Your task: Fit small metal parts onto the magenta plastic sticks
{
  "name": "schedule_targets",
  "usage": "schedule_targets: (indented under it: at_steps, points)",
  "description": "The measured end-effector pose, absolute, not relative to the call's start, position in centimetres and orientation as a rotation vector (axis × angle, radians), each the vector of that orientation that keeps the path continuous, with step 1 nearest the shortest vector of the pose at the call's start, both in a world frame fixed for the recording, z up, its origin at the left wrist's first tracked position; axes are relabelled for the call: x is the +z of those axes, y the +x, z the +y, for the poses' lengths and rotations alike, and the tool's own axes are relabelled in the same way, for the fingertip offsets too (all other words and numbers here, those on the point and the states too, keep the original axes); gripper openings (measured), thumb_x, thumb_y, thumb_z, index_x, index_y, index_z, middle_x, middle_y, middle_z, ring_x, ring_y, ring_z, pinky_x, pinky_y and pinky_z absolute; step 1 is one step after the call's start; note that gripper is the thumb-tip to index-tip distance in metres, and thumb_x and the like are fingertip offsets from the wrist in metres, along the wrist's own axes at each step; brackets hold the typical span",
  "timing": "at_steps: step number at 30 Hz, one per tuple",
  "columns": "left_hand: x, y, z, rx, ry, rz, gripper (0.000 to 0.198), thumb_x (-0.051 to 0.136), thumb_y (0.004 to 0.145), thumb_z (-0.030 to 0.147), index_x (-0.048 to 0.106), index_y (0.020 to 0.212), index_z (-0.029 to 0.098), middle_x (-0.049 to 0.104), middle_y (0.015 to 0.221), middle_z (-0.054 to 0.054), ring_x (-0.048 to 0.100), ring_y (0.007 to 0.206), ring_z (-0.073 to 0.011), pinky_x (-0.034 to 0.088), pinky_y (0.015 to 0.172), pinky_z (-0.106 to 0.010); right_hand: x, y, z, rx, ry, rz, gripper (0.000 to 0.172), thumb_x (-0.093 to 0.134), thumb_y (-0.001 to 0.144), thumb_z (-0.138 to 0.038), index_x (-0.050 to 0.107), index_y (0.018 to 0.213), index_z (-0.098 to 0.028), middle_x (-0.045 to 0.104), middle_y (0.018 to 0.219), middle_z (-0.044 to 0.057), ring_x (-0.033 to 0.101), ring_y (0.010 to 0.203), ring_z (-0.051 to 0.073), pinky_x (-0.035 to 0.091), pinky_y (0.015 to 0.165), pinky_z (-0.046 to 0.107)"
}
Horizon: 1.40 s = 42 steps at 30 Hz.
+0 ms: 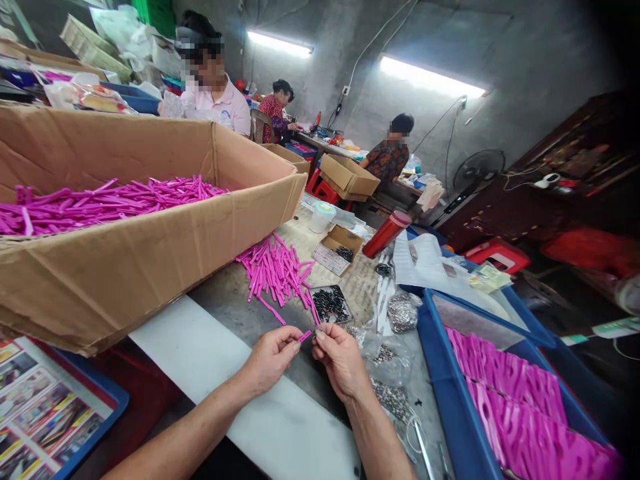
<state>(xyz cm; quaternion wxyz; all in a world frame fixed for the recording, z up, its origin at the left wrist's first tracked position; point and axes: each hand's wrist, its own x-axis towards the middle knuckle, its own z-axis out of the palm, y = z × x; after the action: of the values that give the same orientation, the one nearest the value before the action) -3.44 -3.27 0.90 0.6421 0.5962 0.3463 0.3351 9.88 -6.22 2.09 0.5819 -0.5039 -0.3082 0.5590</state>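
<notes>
My left hand is closed in a pinch on a narrow magenta strip, whose end sticks out toward the right. Close beside it, my right hand pinches a small dark piece, too small to name, near the strip's tip. Whether the two parts touch, I cannot tell. Just beyond my fingers lies a loose heap of magenta strips. A shallow tray of small black parts stands to the right of that heap.
A large cardboard box full of strips rises at left. At right, a blue crate holds bundled strips. Bags of metal parts, a small carton, a red thermos and a lidded tub surround the work area. Several people sit beyond.
</notes>
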Motion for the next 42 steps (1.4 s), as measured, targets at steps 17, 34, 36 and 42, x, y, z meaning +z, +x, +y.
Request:
schedule_targets:
  at_steps: [17, 34, 36, 42]
  points:
    - [0.7, -3.4, -3.2, 0.766, 1.371, 0.776, 0.014, 0.044, 0.073, 0.022, 0.054, 0.078, 0.013, 0.041, 0.056, 0.005, 0.035, 0.046, -0.0070, 0.031, 0.043, -0.018, 0.1, 9.4, -6.0, 1.089, -1.206, -0.817, 0.016, 0.060, 0.064, -0.029, 0.053, 0.071, -0.017, 0.043, 0.052, -0.006, 0.037, 0.047, 0.009, 0.029, 0.048, 0.023]
    - [0.4, -3.4, -3.2, 0.766, 1.405, 0.792, 0.013, 0.044, 0.073, 0.021, 0.055, 0.077, 0.014, 0.040, 0.055, 0.005, 0.035, 0.045, -0.0069, 0.030, 0.042, -0.018, -0.1, 10.0, -6.0, 0.987, -1.350, -1.010, 0.015, 0.055, 0.066, -0.030, 0.053, 0.072, -0.017, 0.043, 0.054, -0.005, 0.039, 0.048, 0.010, 0.032, 0.047, 0.022]
    - [0.3, -3.4, -3.2, 0.765, 1.425, 0.803, 0.013, 0.044, 0.073, 0.021, 0.055, 0.077, 0.014, 0.040, 0.055, 0.005, 0.035, 0.045, -0.0071, 0.030, 0.042, -0.018, 0.2, 10.0, -6.1, 0.935, -1.396, -1.084, 0.013, 0.054, 0.067, -0.029, 0.053, 0.072, -0.018, 0.045, 0.056, -0.004, 0.040, 0.051, 0.010, 0.033, 0.049, 0.023]
    - [0.3, -3.4, -3.3, 0.801, 1.470, 0.841, 0.014, 0.045, 0.073, 0.020, 0.057, 0.076, 0.014, 0.042, 0.054, 0.004, 0.037, 0.046, -0.0080, 0.032, 0.043, -0.018, 0.9, 10.2, -6.4, 0.792, -1.516, -1.261, 0.010, 0.051, 0.070, -0.027, 0.054, 0.074, -0.019, 0.053, 0.065, -0.001, 0.048, 0.061, 0.014, 0.038, 0.058, 0.025]
